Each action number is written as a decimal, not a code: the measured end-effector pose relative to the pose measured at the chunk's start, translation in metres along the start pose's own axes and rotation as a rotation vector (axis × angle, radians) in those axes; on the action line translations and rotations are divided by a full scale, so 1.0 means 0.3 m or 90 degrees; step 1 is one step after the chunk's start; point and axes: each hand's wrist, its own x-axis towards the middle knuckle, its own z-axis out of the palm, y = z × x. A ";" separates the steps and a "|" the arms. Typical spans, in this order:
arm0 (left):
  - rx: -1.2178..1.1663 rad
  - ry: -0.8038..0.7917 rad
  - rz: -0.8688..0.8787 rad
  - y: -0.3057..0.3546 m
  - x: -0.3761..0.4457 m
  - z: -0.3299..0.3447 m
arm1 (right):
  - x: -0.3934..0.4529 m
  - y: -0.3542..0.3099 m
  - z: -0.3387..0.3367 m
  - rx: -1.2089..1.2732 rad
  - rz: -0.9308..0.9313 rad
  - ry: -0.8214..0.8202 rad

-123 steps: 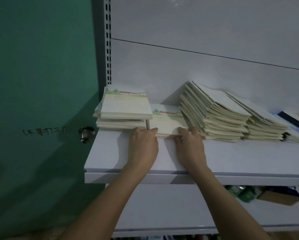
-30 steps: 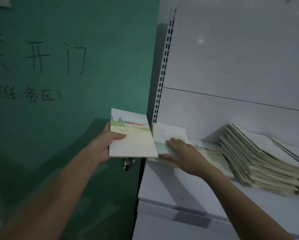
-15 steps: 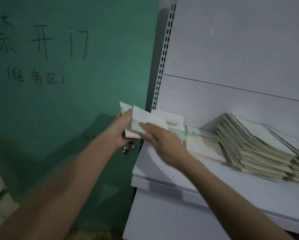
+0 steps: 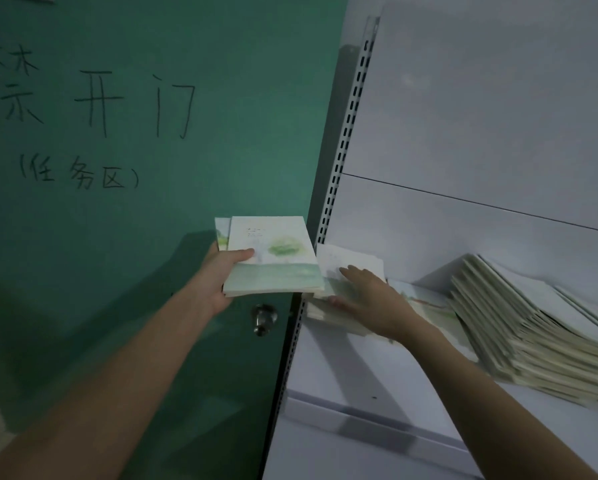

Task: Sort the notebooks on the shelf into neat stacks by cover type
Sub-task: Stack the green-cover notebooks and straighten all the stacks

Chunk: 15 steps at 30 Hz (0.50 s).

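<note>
Tree-cover notebook (image 4: 273, 258) newly atop held stack (image 4: 269, 289)

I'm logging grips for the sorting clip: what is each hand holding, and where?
Left hand grips a small bundle of notebooks at its left edge, thumb on top. Right hand rests on the shelf pile, gripping nothing.

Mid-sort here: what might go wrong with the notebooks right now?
The left hand pinches several pale green-covered notebooks off the shelf edge, beside the green door; the offset lower one may slip out. The right hand lifts one cover from the small stack at the white shelf's left end, which might get nudged off.
</note>
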 end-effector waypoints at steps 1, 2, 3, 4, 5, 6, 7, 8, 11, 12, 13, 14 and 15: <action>-0.001 0.003 0.000 -0.002 0.012 -0.008 | 0.006 -0.004 0.011 -0.024 0.000 -0.005; -0.001 0.006 0.001 -0.005 0.022 -0.015 | 0.013 -0.005 0.020 -0.049 0.001 -0.002; -0.003 0.007 -0.001 -0.009 0.032 -0.022 | 0.019 -0.009 0.026 -0.078 0.002 0.010; -0.005 0.007 -0.005 -0.015 0.043 -0.030 | 0.022 -0.012 0.025 -0.101 0.002 0.025; -0.009 0.005 -0.010 -0.020 0.052 -0.036 | 0.021 -0.016 0.023 -0.117 0.002 0.037; -0.011 0.004 -0.015 -0.024 0.060 -0.041 | 0.022 -0.018 0.023 -0.116 0.002 0.051; -0.010 0.003 -0.020 -0.027 0.065 -0.044 | 0.027 -0.016 0.023 -0.089 0.019 0.070; -0.007 -0.001 -0.022 -0.030 0.071 -0.048 | 0.037 -0.004 0.024 -0.022 0.055 0.104; -0.002 -0.015 -0.028 -0.040 0.087 -0.055 | 0.065 0.002 0.006 0.251 0.162 0.233; 0.006 -0.022 -0.029 -0.046 0.092 -0.051 | 0.076 -0.008 -0.006 0.300 0.168 0.269; 0.018 -0.029 -0.033 -0.048 0.093 -0.041 | 0.083 -0.030 -0.016 0.328 0.172 0.298; 0.032 -0.033 -0.039 -0.050 0.095 -0.027 | 0.083 -0.063 -0.026 0.347 0.163 0.331; 0.039 -0.040 -0.046 -0.049 0.094 -0.010 | 0.076 -0.106 -0.032 0.354 0.144 0.356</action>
